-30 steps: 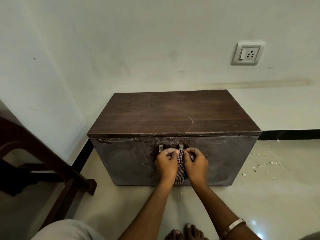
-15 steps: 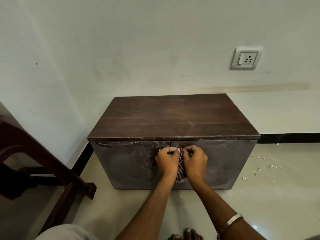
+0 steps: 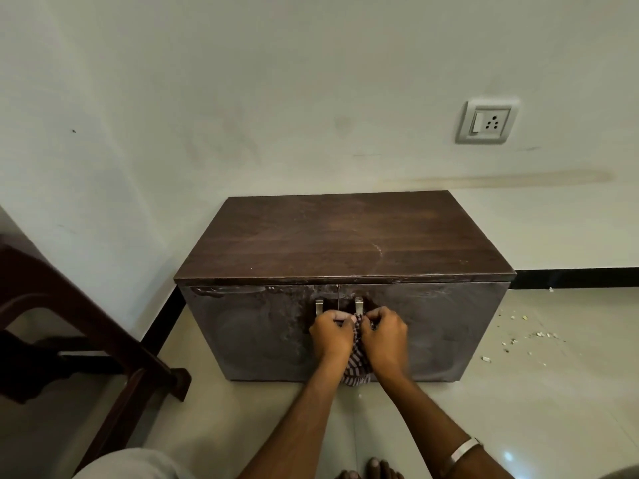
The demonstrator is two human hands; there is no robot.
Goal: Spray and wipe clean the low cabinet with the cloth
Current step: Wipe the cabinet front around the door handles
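Observation:
A low dark wooden cabinet [image 3: 345, 243] stands against the wall, its two front doors shut and smeared with dusty streaks. Two metal handles [image 3: 319, 307] sit side by side at the top middle of the doors. My left hand [image 3: 331, 335] and my right hand [image 3: 383, 335] are pressed close together against the front, just below the handles. Both grip a checked cloth [image 3: 358, 361] bunched between them, its tail hanging down to the floor. No spray bottle is in view.
A dark wooden chair [image 3: 79, 340] stands close at the left. Crumbs [image 3: 515, 337] lie scattered on the tiled floor to the right of the cabinet. A wall socket [image 3: 487, 122] sits above at the right. My toes [image 3: 373, 470] show at the bottom edge.
Both hands with the cloth rose to the handles half a second ago and have come back down slightly, uncovering the handles. The camera view shifted a little.

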